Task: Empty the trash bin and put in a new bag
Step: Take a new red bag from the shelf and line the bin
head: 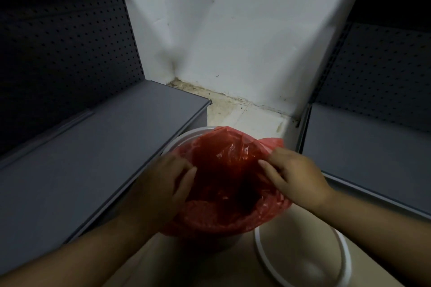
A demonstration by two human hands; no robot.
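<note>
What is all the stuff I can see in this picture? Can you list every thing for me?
Plastic bag: one, red, draped open over the bin's mouth, centre.
Trash bin: one, white rim showing at the far left edge of the bag; the rest is hidden.
Ring: one, white, lying on the floor at lower right; whether it is a bin ring or a second container I cannot tell.
Shelves: two, grey with dark perforated backs, one on each side.
Wall: white, behind.
Floor: pale, dirty along the wall's foot.
Left hand: one, grip on the bag's left edge.
Right hand: one, pinching the bag's right edge.
</note>
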